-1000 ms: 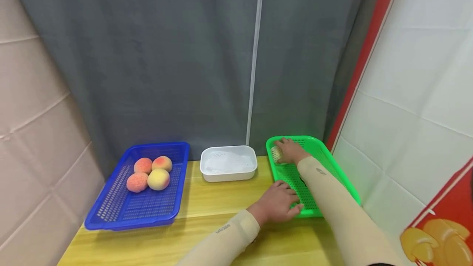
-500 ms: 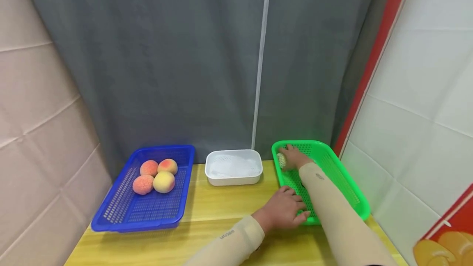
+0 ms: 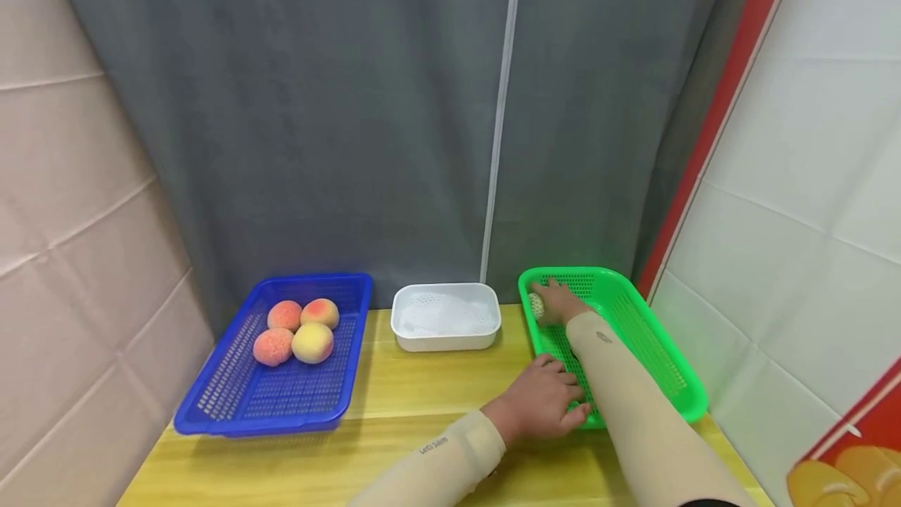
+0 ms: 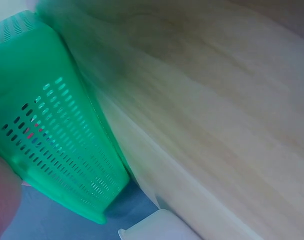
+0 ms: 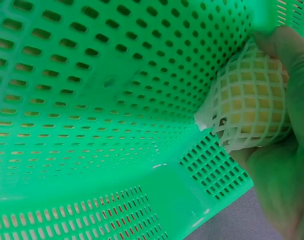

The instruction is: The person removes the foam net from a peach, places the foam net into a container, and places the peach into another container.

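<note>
My right hand (image 3: pixel 561 303) reaches into the far left corner of the green basket (image 3: pixel 672 358). It grips a yellowish peach in a white foam net (image 5: pixel 252 95), fingers and thumb round its sides; the net's loose end faces the basket wall. In the head view only a small part of the netted peach (image 3: pixel 537 306) shows beside the hand. My left hand (image 3: pixel 540 399) holds the same basket at its near left corner, fingers bent over the rim. The left wrist view shows the basket's slotted outer wall (image 4: pixel 61 125), with a sliver of that hand (image 4: pixel 2 195) at the edge.
On the left, a blue basket (image 3: pixel 296 405) holds several peaches (image 3: pixel 313 343) grouped together. Between the baskets stands a white tray (image 3: pixel 445 343) with whitish netting (image 3: pixel 443 315) inside. The wooden table (image 3: pixel 401 390) meets a grey curtain (image 3: pixel 338 139) behind and a white wall (image 3: pixel 795 257) at right.
The right hand has sunk slightly lower into the green basket and covers more of the netted peach. The left hand stays at the basket's corner. The whole head view has shifted a little.
</note>
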`<state>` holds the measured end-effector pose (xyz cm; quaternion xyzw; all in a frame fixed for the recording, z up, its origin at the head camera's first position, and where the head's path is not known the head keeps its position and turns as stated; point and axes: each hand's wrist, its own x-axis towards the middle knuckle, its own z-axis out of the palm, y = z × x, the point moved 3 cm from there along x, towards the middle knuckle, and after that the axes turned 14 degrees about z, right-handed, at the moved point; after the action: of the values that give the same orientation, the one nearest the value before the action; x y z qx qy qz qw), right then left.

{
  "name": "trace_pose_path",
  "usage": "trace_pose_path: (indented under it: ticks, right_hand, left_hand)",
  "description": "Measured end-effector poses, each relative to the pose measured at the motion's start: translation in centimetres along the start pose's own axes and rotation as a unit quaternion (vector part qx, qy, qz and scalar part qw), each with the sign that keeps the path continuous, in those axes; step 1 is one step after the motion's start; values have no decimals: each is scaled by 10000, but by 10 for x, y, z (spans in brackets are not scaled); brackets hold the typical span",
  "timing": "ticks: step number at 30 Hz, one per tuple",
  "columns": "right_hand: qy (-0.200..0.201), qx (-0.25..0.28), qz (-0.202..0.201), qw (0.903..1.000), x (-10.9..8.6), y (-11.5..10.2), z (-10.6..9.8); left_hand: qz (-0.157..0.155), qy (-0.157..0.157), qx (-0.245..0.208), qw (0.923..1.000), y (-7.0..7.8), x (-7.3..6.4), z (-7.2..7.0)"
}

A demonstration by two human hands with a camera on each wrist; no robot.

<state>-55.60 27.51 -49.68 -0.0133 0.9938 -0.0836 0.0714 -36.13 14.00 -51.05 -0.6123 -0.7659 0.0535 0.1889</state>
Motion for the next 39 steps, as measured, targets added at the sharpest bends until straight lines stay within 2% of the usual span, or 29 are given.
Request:
trace_pose_path:
  ticks: [7,17,23,27,31,39]
  right_hand:
    - [-47,61,105,9999,6,0,5]
    - [24,216,245,9995,3,-4,6]
    - [-1,304,53,9995,-7,-3,-4]
    - [220,272,-184,9992,-13,-1,-15]
    - [320,411,-371,9980,-21,1,-23]
    - [477,549,-541,9959,-44,-10,-39]
  left_hand:
    - [-12,52,35,10000,0,-1,-1]
    - [-24,63,106,9999,-2,-2,0]
    - [-4,-16,-100,9999,-2,1,6]
    - [-28,-23,-190,9998,-2,2,8]
    - [-73,39,-287,9996,1,1,4]
    - [-116,41,-344,9993,1,-1,0]
